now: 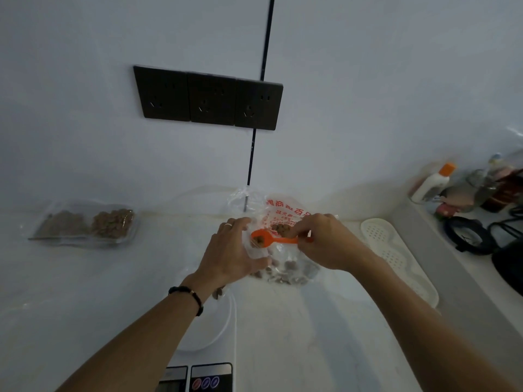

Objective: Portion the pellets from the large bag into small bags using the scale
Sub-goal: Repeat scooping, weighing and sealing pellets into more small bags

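Observation:
A large clear bag with red print lies on the counter against the wall, brown pellets showing at its mouth and bottom. My right hand pinches the handle of an orange scoop whose bowl holds pellets. My left hand grips the mouth of a small clear bag just under the scoop's bowl. The white scale stands near me, partly under my left forearm, its display at the bottom edge.
Two filled small bags of pellets lie at the left on the counter. A white perforated tray sits at the right. Bottles and dark containers crowd the far right ledge. Black wall sockets hang above.

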{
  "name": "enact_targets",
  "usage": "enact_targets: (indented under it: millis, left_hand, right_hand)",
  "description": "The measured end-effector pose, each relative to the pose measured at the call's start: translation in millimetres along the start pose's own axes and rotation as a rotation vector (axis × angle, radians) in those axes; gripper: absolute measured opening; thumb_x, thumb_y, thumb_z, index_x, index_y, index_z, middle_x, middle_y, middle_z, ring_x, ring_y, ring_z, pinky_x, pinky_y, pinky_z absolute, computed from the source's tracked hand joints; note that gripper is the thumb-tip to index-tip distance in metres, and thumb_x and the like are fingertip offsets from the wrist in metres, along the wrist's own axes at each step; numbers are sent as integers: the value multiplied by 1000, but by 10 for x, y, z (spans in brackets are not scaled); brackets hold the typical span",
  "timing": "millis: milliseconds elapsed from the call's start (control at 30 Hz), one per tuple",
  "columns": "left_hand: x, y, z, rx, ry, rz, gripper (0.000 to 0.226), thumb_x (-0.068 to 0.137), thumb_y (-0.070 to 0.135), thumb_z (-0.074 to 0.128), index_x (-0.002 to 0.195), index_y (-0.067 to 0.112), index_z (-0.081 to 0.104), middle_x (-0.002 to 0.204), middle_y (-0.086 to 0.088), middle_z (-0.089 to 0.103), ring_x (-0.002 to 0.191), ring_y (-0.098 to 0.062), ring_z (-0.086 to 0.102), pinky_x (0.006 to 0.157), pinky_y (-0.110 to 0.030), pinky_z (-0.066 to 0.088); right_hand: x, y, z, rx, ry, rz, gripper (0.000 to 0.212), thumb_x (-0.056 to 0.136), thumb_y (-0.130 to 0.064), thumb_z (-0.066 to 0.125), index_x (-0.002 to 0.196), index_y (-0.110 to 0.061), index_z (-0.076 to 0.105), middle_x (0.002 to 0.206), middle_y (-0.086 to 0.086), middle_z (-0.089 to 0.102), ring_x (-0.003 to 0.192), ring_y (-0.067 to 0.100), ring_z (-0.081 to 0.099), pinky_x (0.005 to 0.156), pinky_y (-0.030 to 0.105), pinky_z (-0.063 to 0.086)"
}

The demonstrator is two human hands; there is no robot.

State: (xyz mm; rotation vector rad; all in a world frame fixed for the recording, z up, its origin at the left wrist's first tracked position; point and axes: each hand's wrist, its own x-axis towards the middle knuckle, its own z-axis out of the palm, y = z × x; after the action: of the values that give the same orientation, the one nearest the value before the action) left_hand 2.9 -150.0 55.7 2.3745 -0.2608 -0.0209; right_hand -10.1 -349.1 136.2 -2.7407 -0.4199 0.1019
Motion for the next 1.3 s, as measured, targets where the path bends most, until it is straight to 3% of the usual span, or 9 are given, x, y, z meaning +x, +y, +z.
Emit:
enact_targets:
  millis: [100, 233, 333, 533, 700, 933, 1067, 1167, 1300]
  left_hand:
    - [3, 5, 20, -2, -25, 4, 98, 61, 63, 78, 140, 25, 35, 131, 2, 48, 117, -17, 46, 99, -41, 45]
    - [13, -33, 20, 2, -23, -12, 97, 61, 62, 80, 139, 27, 34, 126, 6, 46, 112, -13, 44, 95, -35, 45]
    - [15, -65, 25, 30, -47, -18, 98, 62, 58, 81, 141, 27, 32, 128, 5, 46, 115, -15, 43, 96, -34, 43]
    - [4, -83, -4, 160, -116, -9, 103, 63, 61, 80, 145, 26, 29, 133, 3, 44, 120, -17, 43, 100, -34, 37]
    - [-3, -198, -75, 229, -135, -60, 102, 65, 60, 78, 146, 22, 29, 139, 1, 41, 123, -19, 44, 101, -36, 39]
    - [2, -308, -79, 273, -163, -107, 103, 65, 62, 77, 147, 23, 27, 145, 2, 37, 127, -19, 43, 102, -37, 38]
    - [12, -262, -50, 269, -168, -93, 103, 66, 60, 78, 147, 22, 28, 145, 1, 38, 128, -19, 43, 104, -37, 37]
    - [-11, -242, -32, 267, -166, -77, 101, 66, 59, 78, 146, 21, 28, 141, 1, 40, 124, -19, 43, 102, -35, 37]
    - [-24, -247, -46, 246, -160, -64, 100, 67, 57, 78, 146, 21, 28, 139, 1, 41, 124, -19, 43, 102, -35, 37]
  right_hand:
    - [-20, -57, 99, -87, -25, -113, 36, 90, -6, 49, 105, -26, 75, 100, -8, 68, 87, 14, 62, 73, 34, 54]
    - [-59, 30, 123, -242, 105, -237, 40, 95, -9, 48, 118, -34, 68, 100, -11, 61, 89, 14, 60, 62, 27, 42]
    - [-103, 94, 137, -245, 131, -258, 40, 91, -6, 51, 115, -32, 70, 97, -10, 63, 87, 15, 61, 59, 26, 39]
    - [14, 451, 165, -53, 281, 58, 31, 86, -8, 54, 107, -21, 74, 98, -2, 66, 84, 21, 62, 68, 36, 52]
    - [355, 743, 646, -52, 51, 217, 37, 91, -8, 49, 114, -26, 71, 112, 2, 63, 98, 24, 59, 74, 34, 50]
    - [439, 813, 986, 89, -100, 183, 37, 91, 1, 51, 113, -20, 72, 105, -4, 63, 93, 19, 60, 71, 21, 43]
    - [389, 851, 873, 268, -248, 189, 30, 86, 0, 56, 92, -18, 79, 82, -13, 71, 75, 10, 63, 64, 16, 47]
    - [378, 816, 856, 461, -359, 318, 37, 81, 8, 49, 89, -12, 79, 60, -10, 65, 52, 9, 50, 47, 18, 40]
    - [367, 835, 916, 757, -333, 506, 36, 83, 12, 46, 86, -5, 77, 66, 13, 57, 46, 12, 41, 39, 21, 28]
